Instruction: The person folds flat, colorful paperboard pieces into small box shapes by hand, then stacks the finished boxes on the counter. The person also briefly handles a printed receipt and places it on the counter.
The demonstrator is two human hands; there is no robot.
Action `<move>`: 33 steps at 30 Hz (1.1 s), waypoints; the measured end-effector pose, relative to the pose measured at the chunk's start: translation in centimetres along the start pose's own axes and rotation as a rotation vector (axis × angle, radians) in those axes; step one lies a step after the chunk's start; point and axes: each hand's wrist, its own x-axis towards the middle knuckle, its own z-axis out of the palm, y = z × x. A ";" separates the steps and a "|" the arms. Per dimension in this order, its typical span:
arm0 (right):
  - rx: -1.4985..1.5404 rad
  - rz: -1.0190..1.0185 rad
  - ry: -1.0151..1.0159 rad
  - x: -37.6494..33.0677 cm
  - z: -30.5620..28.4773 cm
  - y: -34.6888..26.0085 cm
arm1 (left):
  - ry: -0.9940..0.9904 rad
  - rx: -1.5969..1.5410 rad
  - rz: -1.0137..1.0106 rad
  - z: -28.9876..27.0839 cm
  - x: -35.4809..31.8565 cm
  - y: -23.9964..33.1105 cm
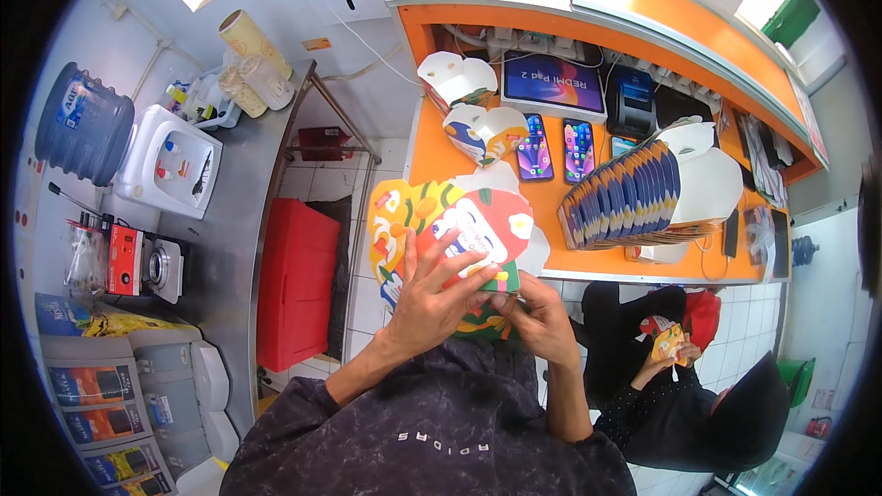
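In front of my chest, at the orange counter's near edge, is a printed cardboard food box [491,225], partly folded, in red, yellow and green with white flaps. My left hand [430,298] grips it from the left, fingers spread over its printed face; the thumb's hold is hard to see. My right hand [540,317] pinches the box's lower right edge between thumb and fingers. Beyond it on the counter stand two opened food boxes, a blue and yellow one [482,135] and a white-topped one [457,80]. To the right lies a nested stack of blue-patterned boxes [634,193].
Two lit phones [557,148] lie behind the boxes, before a tablet box [554,89] and a card terminal [632,99]. A steel table [220,248] and red bin [296,283] are at left. Lower right, a seated person [707,404] holds a small yellow box [668,343].
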 end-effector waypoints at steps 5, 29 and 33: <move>-0.357 -0.332 0.467 0.1 1.2 -0.9 | 0.061 -0.119 -0.023 -0.4 0.1 -0.4; -0.412 -0.520 0.452 -0.1 1.0 0.6 | 0.063 -1.512 -0.791 0.4 -1.4 0.6; -0.294 -0.502 0.150 -0.7 -1.7 -0.5 | -0.112 -1.594 -0.766 -1.8 -0.9 -0.6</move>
